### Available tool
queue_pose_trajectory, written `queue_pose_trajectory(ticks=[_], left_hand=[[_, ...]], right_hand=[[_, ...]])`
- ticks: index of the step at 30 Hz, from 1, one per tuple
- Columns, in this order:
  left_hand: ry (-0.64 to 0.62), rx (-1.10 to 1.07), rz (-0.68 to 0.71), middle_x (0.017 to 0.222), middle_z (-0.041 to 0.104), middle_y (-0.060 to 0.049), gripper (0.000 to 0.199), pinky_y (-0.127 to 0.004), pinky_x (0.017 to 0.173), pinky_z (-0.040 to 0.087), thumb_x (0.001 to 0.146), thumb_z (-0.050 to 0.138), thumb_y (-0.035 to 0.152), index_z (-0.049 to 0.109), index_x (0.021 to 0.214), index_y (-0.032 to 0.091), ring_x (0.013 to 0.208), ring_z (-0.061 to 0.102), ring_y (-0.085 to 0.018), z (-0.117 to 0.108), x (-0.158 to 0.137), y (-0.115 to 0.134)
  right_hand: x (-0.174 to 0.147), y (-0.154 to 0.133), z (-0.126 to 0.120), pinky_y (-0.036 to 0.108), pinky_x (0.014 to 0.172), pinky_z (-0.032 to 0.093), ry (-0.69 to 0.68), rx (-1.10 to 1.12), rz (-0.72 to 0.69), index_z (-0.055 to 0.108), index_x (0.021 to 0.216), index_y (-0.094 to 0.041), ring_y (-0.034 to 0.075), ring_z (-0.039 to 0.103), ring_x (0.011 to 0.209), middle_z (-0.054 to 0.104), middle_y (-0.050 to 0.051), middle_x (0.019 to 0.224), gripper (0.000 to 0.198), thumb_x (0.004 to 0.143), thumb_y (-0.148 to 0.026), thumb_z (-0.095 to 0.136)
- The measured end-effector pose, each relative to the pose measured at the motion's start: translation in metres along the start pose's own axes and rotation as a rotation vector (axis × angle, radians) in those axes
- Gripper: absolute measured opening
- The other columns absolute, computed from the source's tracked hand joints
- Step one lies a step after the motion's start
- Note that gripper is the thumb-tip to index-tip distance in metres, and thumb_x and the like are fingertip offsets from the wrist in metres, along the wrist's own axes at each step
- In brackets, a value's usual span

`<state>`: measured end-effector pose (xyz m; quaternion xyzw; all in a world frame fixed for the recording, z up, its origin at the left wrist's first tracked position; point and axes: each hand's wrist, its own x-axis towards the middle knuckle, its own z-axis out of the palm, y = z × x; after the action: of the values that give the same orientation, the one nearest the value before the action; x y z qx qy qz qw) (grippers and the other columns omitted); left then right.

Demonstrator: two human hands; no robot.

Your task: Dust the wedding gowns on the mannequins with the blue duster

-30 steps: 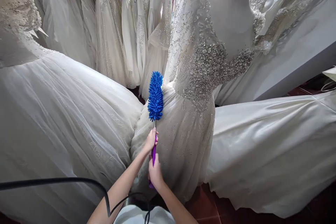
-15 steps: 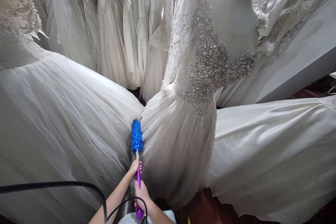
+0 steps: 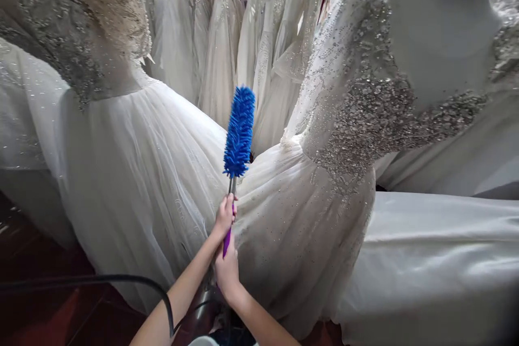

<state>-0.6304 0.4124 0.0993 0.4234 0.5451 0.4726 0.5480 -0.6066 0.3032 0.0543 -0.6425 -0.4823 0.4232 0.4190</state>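
A duster (image 3: 239, 132) with a fluffy blue head, a short metal neck and a purple handle points up and away from me in the middle of the view. My left hand (image 3: 225, 215) is closed around the upper handle, just below the metal neck. Lower down, my right hand (image 3: 227, 269) wraps the handle's rear part. The blue head is raised in the gap between two gowns: a white dress with a full skirt (image 3: 150, 173) on the left and a beaded wedding dress (image 3: 308, 211) on the right. Whether the head touches fabric I cannot tell.
More white gowns (image 3: 221, 59) hang in a row at the back. A satin skirt (image 3: 438, 248) spreads at the right. A black cable (image 3: 121, 278) curves across the lower left, over my left forearm. Dark red floor tiles (image 3: 52, 303) show at lower left.
Both hands have lifted the duster, so its head has risen from low between the skirts toward the hanging gowns. The view has turned left, showing more of the left dress.
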Motion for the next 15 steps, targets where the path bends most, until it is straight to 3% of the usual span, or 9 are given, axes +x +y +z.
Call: queue_pose_trajectory(ticks=[4,7,11,15], left_hand=[[0.126,-0.124,0.173,0.051,0.041,0.01,0.039,-0.015,0.029,0.027,0.081,0.035,0.057,0.047,0.09,0.022,0.029,0.032,-0.004,-0.063,0.02,0.058],[0.208,-0.102,0.241,0.051,0.04,0.01,0.036,-0.015,0.03,0.029,0.082,0.035,0.056,0.045,0.09,0.022,0.029,0.032,-0.004,-0.113,0.056,0.068],[0.244,0.138,0.064,0.049,0.041,0.01,0.03,-0.016,0.032,0.031,0.085,0.033,0.051,0.041,0.084,0.022,0.029,0.036,-0.005,-0.162,0.117,0.029],[0.142,0.361,-0.063,0.045,0.041,0.01,0.023,-0.019,0.036,0.033,0.086,0.038,0.046,0.036,0.082,0.023,0.031,0.042,-0.009,-0.173,0.153,-0.034]], right_hand=[[0.026,-0.055,0.027,0.028,0.056,0.04,-0.136,-0.141,-0.158,0.048,0.105,-0.019,0.021,0.062,0.066,0.065,0.006,0.075,0.04,0.089,-0.048,0.026],[0.056,-0.07,0.07,0.029,0.057,0.04,-0.206,-0.189,-0.199,0.047,0.106,-0.019,0.021,0.06,0.065,0.063,0.005,0.075,0.041,0.088,-0.05,0.028],[0.096,-0.051,0.143,0.031,0.062,0.043,-0.236,-0.082,-0.02,0.048,0.104,-0.019,0.02,0.06,0.067,0.063,0.005,0.074,0.038,0.086,-0.048,0.033],[0.114,-0.003,0.185,0.032,0.07,0.045,-0.163,0.023,0.081,0.048,0.103,-0.018,0.02,0.06,0.077,0.064,0.008,0.084,0.036,0.088,-0.043,0.027]])
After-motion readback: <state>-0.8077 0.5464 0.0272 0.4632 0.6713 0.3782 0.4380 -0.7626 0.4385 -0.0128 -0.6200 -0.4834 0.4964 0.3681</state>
